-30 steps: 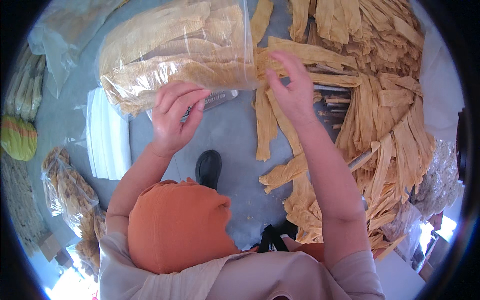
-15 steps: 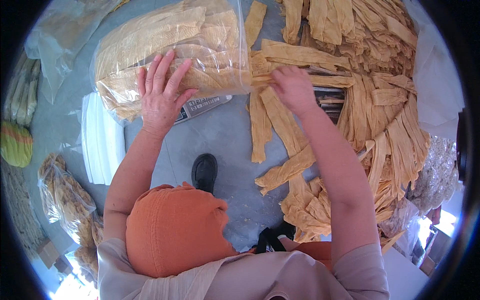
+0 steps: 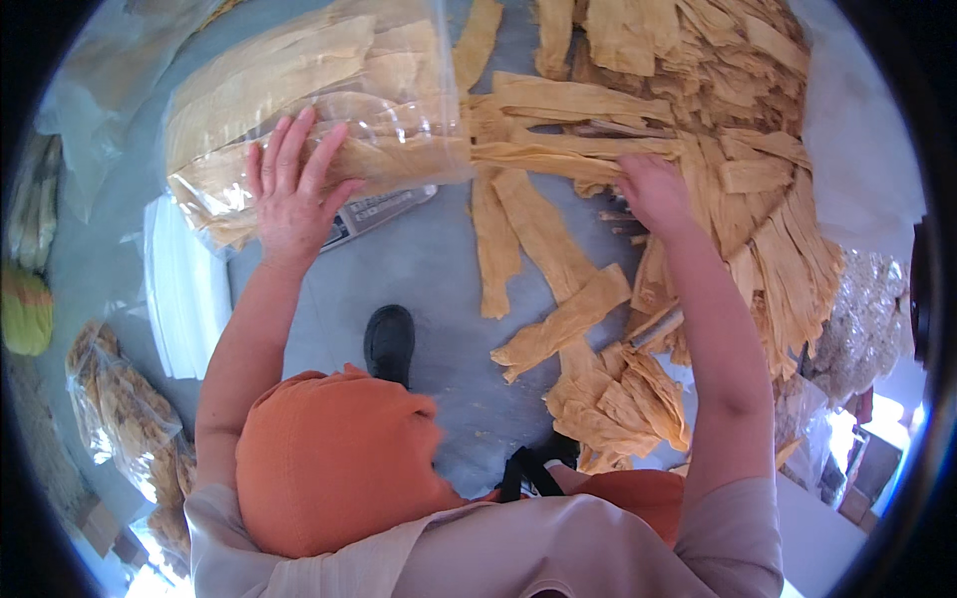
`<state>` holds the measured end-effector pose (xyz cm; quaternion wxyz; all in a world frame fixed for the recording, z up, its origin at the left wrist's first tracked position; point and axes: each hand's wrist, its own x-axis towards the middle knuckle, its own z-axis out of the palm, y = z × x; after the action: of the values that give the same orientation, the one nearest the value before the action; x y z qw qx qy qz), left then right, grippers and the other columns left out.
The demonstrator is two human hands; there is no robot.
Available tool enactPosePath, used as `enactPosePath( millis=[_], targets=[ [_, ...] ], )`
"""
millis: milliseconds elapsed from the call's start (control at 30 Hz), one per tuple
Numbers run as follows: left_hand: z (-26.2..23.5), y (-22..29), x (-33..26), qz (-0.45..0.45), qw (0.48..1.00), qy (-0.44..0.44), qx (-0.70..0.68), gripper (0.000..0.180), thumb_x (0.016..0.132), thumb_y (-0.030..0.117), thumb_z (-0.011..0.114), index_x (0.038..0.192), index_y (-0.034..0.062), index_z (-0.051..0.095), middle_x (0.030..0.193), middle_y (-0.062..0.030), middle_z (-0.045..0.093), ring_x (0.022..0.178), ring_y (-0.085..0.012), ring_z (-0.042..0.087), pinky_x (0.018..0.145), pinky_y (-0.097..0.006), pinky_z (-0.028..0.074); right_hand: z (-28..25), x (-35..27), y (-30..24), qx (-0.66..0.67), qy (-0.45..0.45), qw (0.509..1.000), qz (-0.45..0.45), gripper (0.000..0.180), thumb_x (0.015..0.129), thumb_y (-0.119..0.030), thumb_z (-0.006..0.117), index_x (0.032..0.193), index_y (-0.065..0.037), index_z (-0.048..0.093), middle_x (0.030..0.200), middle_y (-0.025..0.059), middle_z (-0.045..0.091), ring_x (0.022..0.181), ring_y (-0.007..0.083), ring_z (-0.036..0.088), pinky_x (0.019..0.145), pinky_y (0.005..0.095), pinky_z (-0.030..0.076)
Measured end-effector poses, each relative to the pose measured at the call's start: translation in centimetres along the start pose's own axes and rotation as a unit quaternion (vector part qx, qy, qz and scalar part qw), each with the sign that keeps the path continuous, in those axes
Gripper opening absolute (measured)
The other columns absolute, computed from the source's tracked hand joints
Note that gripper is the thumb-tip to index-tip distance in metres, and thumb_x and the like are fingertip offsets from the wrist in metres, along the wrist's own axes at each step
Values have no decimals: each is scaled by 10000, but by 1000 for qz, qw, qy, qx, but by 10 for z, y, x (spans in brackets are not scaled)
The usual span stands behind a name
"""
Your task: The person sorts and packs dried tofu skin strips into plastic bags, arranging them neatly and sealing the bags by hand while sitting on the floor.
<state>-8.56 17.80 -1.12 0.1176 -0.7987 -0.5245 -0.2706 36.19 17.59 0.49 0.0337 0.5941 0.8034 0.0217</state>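
A clear plastic bag (image 3: 269,75) packed with wide, tan dried strips, like dried tofu skin, lies on a scale (image 3: 384,212) whose display side shows below it. My left hand (image 3: 289,199) rests on the bag's near side, fingers spread over the plastic. From the bag's mouth on the right, a long strip (image 3: 543,157) reaches to my right hand (image 3: 655,191). The fingers of that hand are closed on the strip's end. More loose strips (image 3: 543,234) lie on the grey floor beneath and nearer to me.
A large heap of strips (image 3: 743,80) fills the far right, beside a white plastic sheet (image 3: 862,110). On the left are a stack of white sheets (image 3: 184,289), a filled clear bag (image 3: 125,409) and a yellow-green bundle (image 3: 25,309). My shoe (image 3: 389,344) stands on the floor.
My right hand has moved right, away from the bag's mouth, with more of the strip showing between them. My left hand stays on the bag. The whole view has shifted slightly.
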Motion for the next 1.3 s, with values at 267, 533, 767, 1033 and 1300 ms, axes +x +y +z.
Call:
enactPosePath(
  millis=[267,533,767,1033,1300],
  targets=[
    [16,-10,-12,23,999,-37,-3,710,783,266,711,1423,211,407,1493,-79,349,1384,-282,300,1124,-478,189,-140,-265,60,76,44,955,285,259,895,-270,601,1024,-52,547,864,172,635,795,378,612,697,427,495],
    [-82,105,64,103,961,-97,-237,725,864,349,650,1476,144,319,1532,-153,245,1410,-324,247,1137,-469,204,-154,-516,-61,328,295,740,508,253,887,-194,638,1019,6,558,869,114,626,802,169,597,711,318,482],
    [-220,358,89,21,537,-305,-787,708,826,198,727,1419,45,371,1381,-132,479,1250,-265,489,1047,-430,387,-236,-533,-116,57,308,913,261,279,791,-161,662,1024,-39,571,891,138,616,800,309,617,665,391,488],
    [-285,445,75,170,603,-385,-677,590,886,302,655,1391,82,441,1411,-113,438,1259,-222,469,1027,-323,398,-191,-689,-82,124,360,736,560,362,838,-238,685,1144,-72,588,933,114,623,853,289,615,739,383,491],
    [-251,294,88,-24,753,-436,-493,444,949,258,580,1360,121,482,1356,-26,499,1207,-160,507,967,-280,416,-192,-717,5,-29,-36,692,720,672,832,-463,642,1368,-100,460,1250,163,584,1135,288,579,945,377,467]
  ],
)
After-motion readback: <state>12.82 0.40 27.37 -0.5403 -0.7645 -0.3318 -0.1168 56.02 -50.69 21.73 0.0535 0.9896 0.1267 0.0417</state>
